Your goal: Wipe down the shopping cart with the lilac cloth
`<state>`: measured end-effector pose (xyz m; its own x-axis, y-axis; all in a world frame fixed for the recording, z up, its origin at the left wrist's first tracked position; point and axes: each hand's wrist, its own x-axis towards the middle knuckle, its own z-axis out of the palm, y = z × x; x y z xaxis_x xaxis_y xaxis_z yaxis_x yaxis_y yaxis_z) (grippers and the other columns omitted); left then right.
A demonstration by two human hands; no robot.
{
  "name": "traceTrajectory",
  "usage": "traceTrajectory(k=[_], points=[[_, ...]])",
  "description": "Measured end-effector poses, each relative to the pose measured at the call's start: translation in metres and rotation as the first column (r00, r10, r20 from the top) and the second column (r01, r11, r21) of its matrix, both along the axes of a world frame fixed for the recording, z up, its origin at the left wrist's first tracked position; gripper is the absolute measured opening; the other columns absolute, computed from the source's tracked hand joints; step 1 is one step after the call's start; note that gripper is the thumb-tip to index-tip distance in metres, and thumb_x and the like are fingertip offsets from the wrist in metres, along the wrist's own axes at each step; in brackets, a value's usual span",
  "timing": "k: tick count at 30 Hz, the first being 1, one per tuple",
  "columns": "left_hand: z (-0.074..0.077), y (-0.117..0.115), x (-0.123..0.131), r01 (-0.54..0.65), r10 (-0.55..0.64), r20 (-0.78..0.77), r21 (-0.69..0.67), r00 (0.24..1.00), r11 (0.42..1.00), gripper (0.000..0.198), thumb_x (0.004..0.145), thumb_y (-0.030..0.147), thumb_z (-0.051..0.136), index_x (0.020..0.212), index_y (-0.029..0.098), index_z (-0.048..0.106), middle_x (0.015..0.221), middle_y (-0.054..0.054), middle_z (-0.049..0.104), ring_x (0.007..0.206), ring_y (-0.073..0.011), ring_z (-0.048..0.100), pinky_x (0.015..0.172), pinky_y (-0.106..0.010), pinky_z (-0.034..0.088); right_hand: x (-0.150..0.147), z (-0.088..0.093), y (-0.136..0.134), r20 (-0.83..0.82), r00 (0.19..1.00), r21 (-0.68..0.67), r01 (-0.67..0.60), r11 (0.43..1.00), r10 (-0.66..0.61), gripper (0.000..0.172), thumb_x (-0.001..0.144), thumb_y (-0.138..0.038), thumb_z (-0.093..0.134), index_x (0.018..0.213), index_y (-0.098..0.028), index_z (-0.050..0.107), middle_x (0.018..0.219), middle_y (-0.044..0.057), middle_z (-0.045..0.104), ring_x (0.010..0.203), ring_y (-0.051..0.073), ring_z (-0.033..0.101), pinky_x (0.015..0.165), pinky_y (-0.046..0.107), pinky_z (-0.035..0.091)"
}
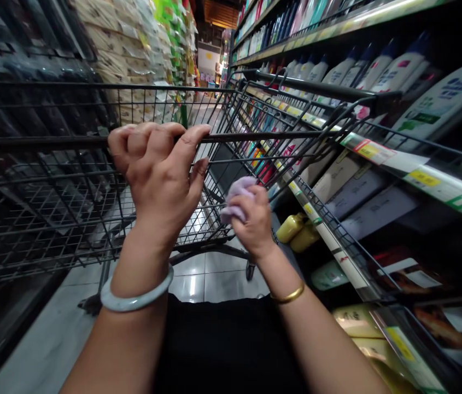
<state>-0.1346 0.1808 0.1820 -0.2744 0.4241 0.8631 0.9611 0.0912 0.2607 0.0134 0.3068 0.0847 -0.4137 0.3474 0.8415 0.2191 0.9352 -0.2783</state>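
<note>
Straight ahead of me stands a black wire shopping cart. My left hand is closed over its dark top bar, with the fingers curled across and the thumb below. A crumpled lilac cloth is bunched in my right hand, whose fingers are wrapped round it. That hand is close to the cart's wire side; I cannot tell whether the cloth touches the wires. Grey floor tiles show through the mesh of the basket.
Shelves on the right hold several white bottles, boxes and yellow bottles behind a price rail. Packaged goods hang along the left. Between them the tiled aisle runs forward. A cart wheel stands on the floor.
</note>
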Motion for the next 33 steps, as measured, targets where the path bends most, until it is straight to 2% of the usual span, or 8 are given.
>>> traceTrajectory(k=[4, 10, 13, 17, 23, 25, 29, 33], points=[[-0.001, 0.004, -0.003, 0.033, -0.033, 0.005, 0.013, 0.999, 0.999, 0.042, 0.095, 0.049, 0.056, 0.137, 0.044, 0.059, 0.135, 0.0, 0.062, 0.137, -0.0316, 0.043, 0.124, -0.058, 0.014, -0.011, -0.013, -0.012, 0.205, 0.976, 0.021, -0.081, 0.996, 0.075, 0.019, 0.084, -0.02, 0.066, 0.102, -0.023, 0.074, 0.122, 0.01, 0.055, 0.113, 0.025, 0.055, 0.102, 0.041, 0.052], [-0.001, 0.004, -0.002, 0.013, -0.012, -0.037, 0.018, 0.999, 1.0, 0.044, 0.096, 0.05, 0.054, 0.137, 0.036, 0.06, 0.135, -0.001, 0.062, 0.133, -0.0313, 0.045, 0.122, -0.06, 0.017, -0.004, -0.014, -0.005, 0.041, 0.998, -0.075, 0.058, 0.996, -0.055, 0.017, 0.086, -0.021, 0.064, 0.101, -0.022, 0.072, 0.124, 0.011, 0.052, 0.118, 0.024, 0.054, 0.105, 0.041, 0.051], [0.0, 0.004, -0.001, -0.03, 0.03, -0.034, -0.002, 0.999, 1.0, 0.046, 0.095, 0.049, 0.054, 0.138, 0.035, 0.06, 0.135, -0.002, 0.062, 0.131, -0.0319, 0.047, 0.121, -0.061, 0.018, -0.018, -0.038, -0.027, 0.253, 0.965, -0.038, -0.056, 0.998, 0.064, 0.022, 0.088, -0.023, 0.063, 0.108, -0.022, 0.073, 0.129, 0.012, 0.055, 0.121, 0.026, 0.054, 0.105, 0.041, 0.05], [0.002, 0.003, 0.001, -0.037, 0.037, -0.016, -0.024, 0.999, 0.999, 0.045, 0.095, 0.048, 0.052, 0.138, 0.037, 0.06, 0.135, -0.003, 0.062, 0.132, -0.0328, 0.047, 0.121, -0.063, 0.018, -0.039, -0.069, -0.052, 0.583, 0.793, -0.026, -0.199, 0.98, 0.176, 0.025, 0.1, -0.029, 0.052, 0.118, -0.029, 0.07, 0.133, 0.007, 0.062, 0.112, 0.023, 0.059, 0.089, 0.034, 0.053], [0.002, 0.002, 0.001, -0.032, 0.032, -0.016, -0.045, 0.999, 0.998, 0.045, 0.098, 0.049, 0.049, 0.138, 0.033, 0.06, 0.138, -0.003, 0.061, 0.134, -0.0314, 0.045, 0.122, -0.06, 0.017, -0.039, -0.055, -0.043, 0.4, 0.916, 0.082, -0.076, 0.994, 0.037, 0.03, 0.105, -0.034, 0.045, 0.121, -0.029, 0.071, 0.137, 0.008, 0.062, 0.119, 0.024, 0.055, 0.101, 0.039, 0.045], [0.001, 0.001, 0.0, -0.026, 0.025, -0.024, -0.044, 0.999, 0.999, 0.044, 0.098, 0.049, 0.049, 0.138, 0.033, 0.06, 0.138, -0.003, 0.06, 0.134, -0.0308, 0.045, 0.122, -0.059, 0.017, -0.039, -0.058, -0.039, 0.447, 0.892, 0.113, -0.13, 0.985, 0.066, 0.03, 0.105, -0.032, 0.046, 0.124, -0.029, 0.07, 0.139, 0.007, 0.061, 0.118, 0.023, 0.055, 0.098, 0.038, 0.046], [0.0, 0.001, -0.002, -0.025, 0.022, -0.054, -0.043, 0.998, 0.999, 0.044, 0.099, 0.047, 0.048, 0.14, 0.033, 0.059, 0.137, -0.003, 0.061, 0.134, -0.0298, 0.045, 0.122, -0.057, 0.018, -0.038, -0.066, -0.035, 0.642, 0.751, 0.159, -0.327, 0.931, 0.154, 0.025, 0.104, -0.033, 0.05, 0.117, -0.03, 0.072, 0.129, 0.003, 0.067, 0.109, 0.02, 0.057, 0.084, 0.033, 0.048], [0.0, 0.001, -0.002, -0.049, 0.046, -0.075, -0.042, 0.996, 0.998, 0.045, 0.097, 0.046, 0.049, 0.141, 0.039, 0.057, 0.138, -0.001, 0.061, 0.134, -0.031, 0.047, 0.122, -0.057, 0.022, -0.023, -0.045, -0.022, 0.476, 0.878, 0.164, -0.148, 0.975, 0.053, 0.024, 0.101, -0.027, 0.053, 0.112, -0.026, 0.074, 0.127, 0.008, 0.065, 0.111, 0.022, 0.056, 0.093, 0.036, 0.047]])
